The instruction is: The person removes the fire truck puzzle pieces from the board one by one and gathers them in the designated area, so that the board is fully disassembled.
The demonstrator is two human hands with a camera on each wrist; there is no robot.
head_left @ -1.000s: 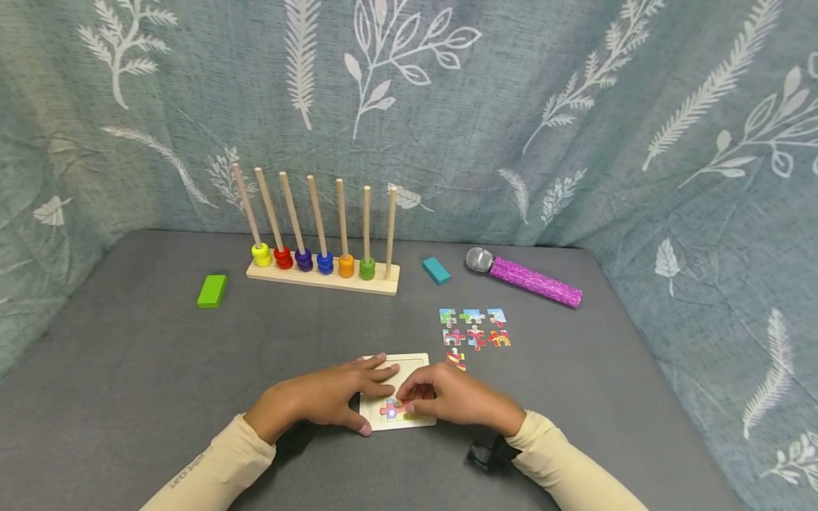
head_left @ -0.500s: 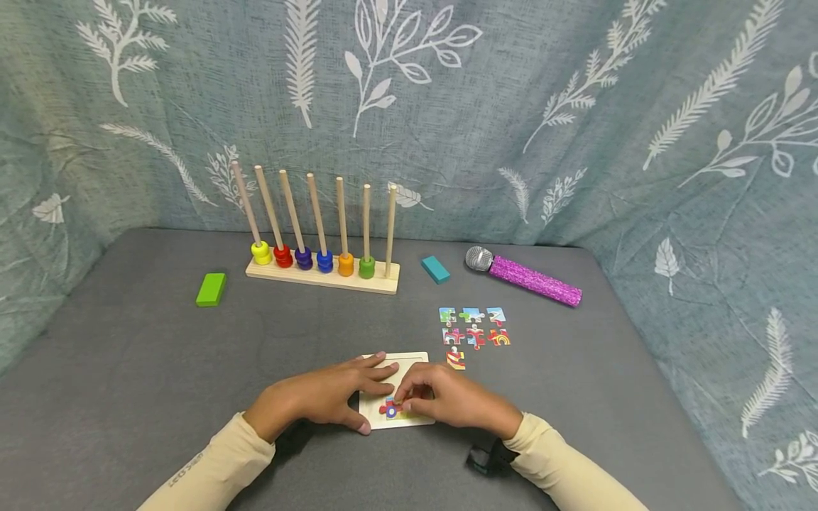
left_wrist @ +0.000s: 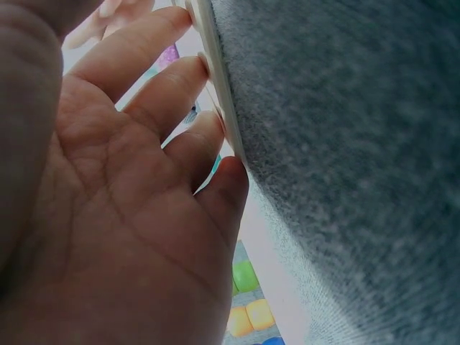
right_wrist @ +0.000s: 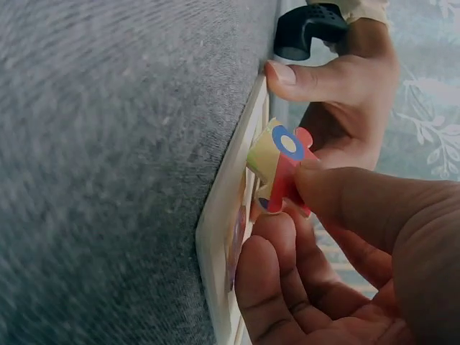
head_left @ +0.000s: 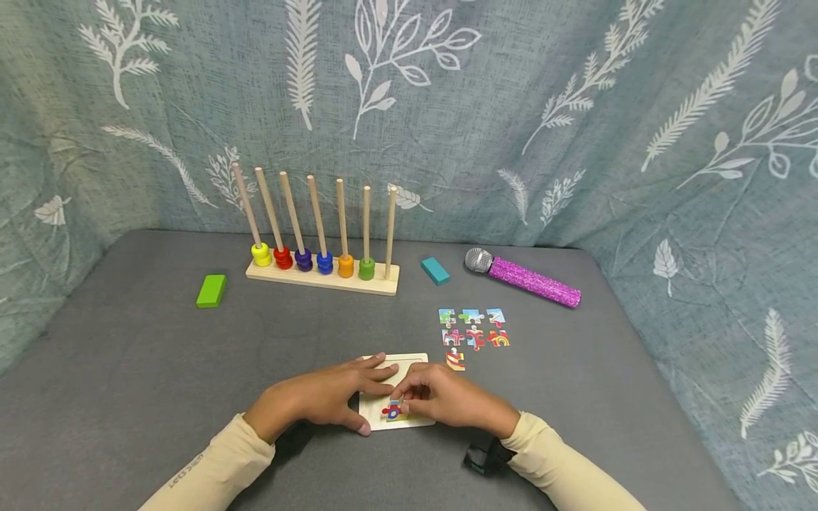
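My left hand (head_left: 322,395) rests on the left side of a shallow wooden puzzle tray (head_left: 409,360), its fingers spread. In the left wrist view its fingertips touch the edge of the tray. Over the lower part of the tray, my right hand (head_left: 447,397) pinches a red jigsaw piece (right_wrist: 282,164) with a blue wheel shape between thumb and fingers. The piece is tilted and raised off the tray in the right wrist view. Another puzzle piece (right_wrist: 236,248) lies in the tray beneath it, mostly hidden by my right hand in the head view.
Several loose jigsaw pieces (head_left: 475,335) lie in rows right of the tray. Farther back stand a wooden peg rack (head_left: 332,279) with coloured rings, a teal block (head_left: 436,270) and a glittery purple microphone (head_left: 535,281). A green block (head_left: 211,291) lies on the left.
My right fingers have shifted slightly left, and the red jigsaw piece has turned and tilted in their pinch. The left hand has stayed still on the tray.
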